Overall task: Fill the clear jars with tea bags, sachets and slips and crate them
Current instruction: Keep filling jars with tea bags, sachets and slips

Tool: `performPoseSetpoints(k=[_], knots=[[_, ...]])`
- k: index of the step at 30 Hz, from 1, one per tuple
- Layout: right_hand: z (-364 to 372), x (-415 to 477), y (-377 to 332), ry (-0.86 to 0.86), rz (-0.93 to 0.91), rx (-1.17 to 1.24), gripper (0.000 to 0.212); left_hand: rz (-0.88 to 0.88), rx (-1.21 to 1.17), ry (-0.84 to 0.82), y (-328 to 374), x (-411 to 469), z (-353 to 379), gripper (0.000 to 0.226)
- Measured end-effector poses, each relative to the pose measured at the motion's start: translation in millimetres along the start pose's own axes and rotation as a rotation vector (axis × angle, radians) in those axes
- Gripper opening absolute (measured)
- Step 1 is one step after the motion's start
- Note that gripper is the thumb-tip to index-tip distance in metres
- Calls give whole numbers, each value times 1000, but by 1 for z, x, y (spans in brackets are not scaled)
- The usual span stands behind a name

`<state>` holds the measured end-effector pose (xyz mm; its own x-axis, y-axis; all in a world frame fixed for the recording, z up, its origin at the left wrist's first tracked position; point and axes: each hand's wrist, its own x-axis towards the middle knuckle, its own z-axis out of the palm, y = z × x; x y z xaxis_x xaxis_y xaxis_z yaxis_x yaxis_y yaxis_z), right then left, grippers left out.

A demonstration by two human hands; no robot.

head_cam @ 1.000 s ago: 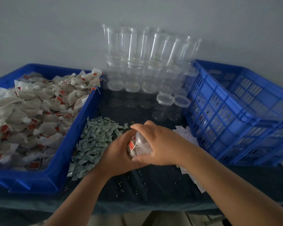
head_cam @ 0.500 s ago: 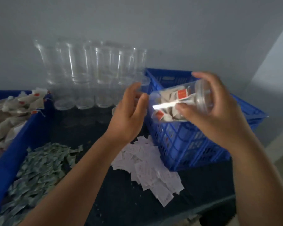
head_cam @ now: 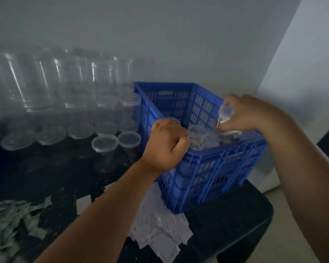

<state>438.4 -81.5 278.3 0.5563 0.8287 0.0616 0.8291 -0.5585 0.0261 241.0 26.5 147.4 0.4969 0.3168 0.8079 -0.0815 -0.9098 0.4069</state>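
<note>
Right hand [head_cam: 245, 112] is reaching over the far right side of the blue crate [head_cam: 207, 177]. Its grip is clamped on the lid end of a filled jar [head_cam: 225, 112], fingers and thumb curling round the top. The jar is hanging tilted inside the crate's opening, just above the rim line, its lower part hidden; a red tag is showing through the clear wall.

Left hand [head_cam: 167, 143] is hovering at the crate's near left corner, its grip pulled together into a fist with nothing showing inside it. Cannot tell whether it is touching the rim.

More packed jars [head_cam: 199, 137] are sitting in the crate beside the held one, blurred.

The crate is standing on the dark tabletop [head_cam: 226, 224], partly overlying a loose heap of white slips [head_cam: 160, 226]. Green sachets [head_cam: 6, 221] are lying scattered at the near left. Empty jars [head_cam: 65, 88] are standing stacked against the wall, left of the crate, with two lidded ones [head_cam: 104, 144] in front.
</note>
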Motion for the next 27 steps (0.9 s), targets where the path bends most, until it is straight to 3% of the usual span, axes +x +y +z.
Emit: performPoseSetpoints(k=[4, 12, 15, 19, 23, 27], knots=[[36, 26, 12, -304, 80, -187, 101, 3, -11, 17, -5, -5, 5, 35], [38, 61, 14, -544, 2, -119, 93, -30, -2, 34, -5, -6, 10, 36], [30, 74, 11, -566, -20, -13, 79, -35, 0, 53, -6, -7, 12, 37], [16, 99, -1, -411, -78, 135, 79, -18, -33, 75, -6, -10, 17, 37], [31, 141, -39, -152, -165, 63, 105, 41, -23, 60, -10, -8, 14, 37], [54, 179, -71, 85, -239, -42, 101, 108, -68, -43, -22, 9, 2, 45]])
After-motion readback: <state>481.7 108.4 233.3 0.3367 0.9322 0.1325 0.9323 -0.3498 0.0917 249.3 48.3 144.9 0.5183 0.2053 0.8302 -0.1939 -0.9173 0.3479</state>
